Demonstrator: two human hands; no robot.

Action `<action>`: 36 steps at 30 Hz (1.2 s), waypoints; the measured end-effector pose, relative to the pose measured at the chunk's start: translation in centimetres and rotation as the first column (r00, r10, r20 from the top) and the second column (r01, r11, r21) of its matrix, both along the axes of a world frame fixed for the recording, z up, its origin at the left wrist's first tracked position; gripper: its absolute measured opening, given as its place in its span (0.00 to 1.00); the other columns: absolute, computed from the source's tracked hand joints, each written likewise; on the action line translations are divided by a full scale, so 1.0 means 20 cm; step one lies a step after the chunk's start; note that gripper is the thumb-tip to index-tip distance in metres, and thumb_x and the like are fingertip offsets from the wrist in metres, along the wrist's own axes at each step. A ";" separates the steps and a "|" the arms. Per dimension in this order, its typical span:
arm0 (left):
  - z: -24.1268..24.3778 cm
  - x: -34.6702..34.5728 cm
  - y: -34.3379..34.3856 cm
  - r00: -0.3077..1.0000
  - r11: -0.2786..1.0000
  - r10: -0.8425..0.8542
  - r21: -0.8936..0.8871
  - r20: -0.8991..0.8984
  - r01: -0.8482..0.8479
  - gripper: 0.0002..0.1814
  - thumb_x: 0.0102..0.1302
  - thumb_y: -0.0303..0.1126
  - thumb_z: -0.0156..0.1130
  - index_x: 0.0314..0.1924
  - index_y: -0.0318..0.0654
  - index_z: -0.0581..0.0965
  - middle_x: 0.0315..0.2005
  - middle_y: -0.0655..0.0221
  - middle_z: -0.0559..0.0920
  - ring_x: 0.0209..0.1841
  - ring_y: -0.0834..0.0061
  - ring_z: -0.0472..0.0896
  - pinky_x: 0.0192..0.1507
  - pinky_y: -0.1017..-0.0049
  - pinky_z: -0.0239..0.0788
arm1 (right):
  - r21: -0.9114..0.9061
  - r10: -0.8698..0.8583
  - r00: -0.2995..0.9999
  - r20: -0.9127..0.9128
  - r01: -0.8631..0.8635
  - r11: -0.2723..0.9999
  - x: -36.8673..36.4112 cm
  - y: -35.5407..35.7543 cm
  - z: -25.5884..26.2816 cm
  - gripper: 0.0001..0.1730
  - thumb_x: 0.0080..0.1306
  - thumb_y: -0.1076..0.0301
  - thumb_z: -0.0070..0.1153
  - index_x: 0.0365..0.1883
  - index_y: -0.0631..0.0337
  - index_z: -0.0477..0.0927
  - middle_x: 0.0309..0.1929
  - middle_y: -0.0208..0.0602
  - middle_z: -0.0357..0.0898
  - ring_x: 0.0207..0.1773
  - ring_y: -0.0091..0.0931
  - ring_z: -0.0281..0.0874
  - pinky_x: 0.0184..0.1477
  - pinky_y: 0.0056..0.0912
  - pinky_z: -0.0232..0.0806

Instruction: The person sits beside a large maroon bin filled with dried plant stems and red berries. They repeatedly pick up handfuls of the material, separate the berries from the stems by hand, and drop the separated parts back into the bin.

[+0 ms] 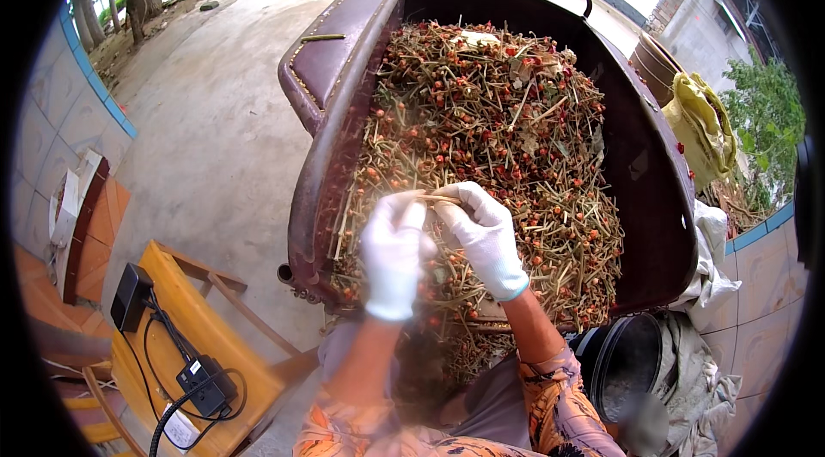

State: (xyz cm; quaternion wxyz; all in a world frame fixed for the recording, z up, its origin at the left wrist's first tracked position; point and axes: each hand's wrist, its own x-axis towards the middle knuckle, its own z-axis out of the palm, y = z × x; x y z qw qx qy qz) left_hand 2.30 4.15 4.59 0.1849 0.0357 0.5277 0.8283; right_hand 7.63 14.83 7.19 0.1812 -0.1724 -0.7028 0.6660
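Both hands wear white knitted gloves and meet above a heap of dried stems with red-orange bits (477, 115), which fills the bed of a dark maroon cargo cart (651, 199). Pale dry stems (441, 198) lie between the fingertips. My right hand (483, 231) pinches them between thumb and fingers. Fingers and thumb of my left hand (394, 251), somewhat blurred, close at the stems' left end; whether they grip them cannot be told. More stems lie below the hands at the cart's near edge.
A wooden table (213, 334) with black power adapters (206, 386) and cables stands at the lower left. At the lower right are a black bucket (625, 360) and pale sacks (693, 386). A yellow sack (699, 128) stands beyond the cart's right wall.
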 end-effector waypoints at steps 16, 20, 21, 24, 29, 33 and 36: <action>-0.03 -0.05 -0.05 0.974 0.977 -0.213 -0.011 0.070 0.215 0.05 0.72 0.29 0.56 0.43 0.37 0.77 0.23 0.77 0.76 0.17 0.91 0.68 0.15 0.87 0.57 | 0.671 0.156 0.973 -0.169 -0.003 0.742 0.01 0.09 -0.01 0.11 0.66 0.78 0.59 0.47 0.64 0.81 0.37 0.31 0.84 0.37 0.19 0.82 0.38 0.23 0.73; -0.08 -0.04 -0.04 0.944 0.953 -0.215 0.264 0.251 0.147 0.07 0.70 0.32 0.59 0.45 0.40 0.76 0.23 0.80 0.74 0.16 0.91 0.67 0.13 0.87 0.54 | 0.130 0.030 0.997 -0.066 -0.021 0.991 0.01 0.02 -0.03 0.09 0.70 0.73 0.59 0.48 0.62 0.81 0.35 0.25 0.82 0.34 0.15 0.78 0.34 0.18 0.70; -0.07 -0.04 -0.04 0.935 0.950 -0.207 0.286 0.287 0.123 0.04 0.71 0.31 0.58 0.42 0.41 0.76 0.23 0.78 0.74 0.15 0.90 0.65 0.13 0.87 0.55 | 0.018 0.031 0.998 -0.061 -0.030 0.999 0.01 0.02 -0.05 0.09 0.70 0.72 0.58 0.48 0.62 0.81 0.35 0.24 0.81 0.34 0.14 0.77 0.34 0.17 0.69; -0.02 -0.03 -0.04 0.896 0.938 -0.187 0.344 0.403 0.041 0.05 0.74 0.31 0.54 0.37 0.41 0.75 0.21 0.74 0.75 0.13 0.89 0.62 0.13 0.86 0.55 | -0.218 0.017 0.999 -0.034 -0.024 0.976 -0.01 0.01 -0.09 0.11 0.72 0.69 0.57 0.50 0.62 0.79 0.35 0.24 0.79 0.32 0.14 0.75 0.33 0.17 0.68; -0.06 -0.05 -0.04 0.747 0.839 -0.325 0.542 0.580 -0.056 0.07 0.74 0.32 0.54 0.37 0.37 0.75 0.20 0.74 0.73 0.12 0.87 0.59 0.13 0.85 0.55 | -0.495 0.048 0.991 -0.123 -0.103 0.863 -0.05 0.01 -0.15 0.12 0.74 0.67 0.55 0.52 0.62 0.76 0.34 0.26 0.78 0.31 0.14 0.74 0.32 0.17 0.67; -0.05 -0.06 -0.04 0.760 0.802 -0.325 0.590 0.563 -0.095 0.07 0.73 0.31 0.55 0.38 0.34 0.74 0.27 0.67 0.79 0.15 0.86 0.62 0.14 0.85 0.55 | -0.599 0.036 0.985 -0.171 -0.133 0.789 -0.06 0.03 -0.15 0.11 0.74 0.67 0.54 0.51 0.62 0.76 0.33 0.26 0.77 0.30 0.14 0.73 0.31 0.16 0.66; -0.12 -0.12 -0.06 0.825 0.799 -0.232 0.585 0.516 -0.141 0.06 0.72 0.29 0.55 0.40 0.33 0.74 0.41 0.55 0.84 0.18 0.86 0.65 0.14 0.86 0.55 | -0.287 0.132 0.991 0.001 -0.126 0.950 -0.01 0.11 -0.03 0.14 0.74 0.67 0.53 0.54 0.62 0.76 0.34 0.25 0.79 0.33 0.13 0.73 0.35 0.16 0.66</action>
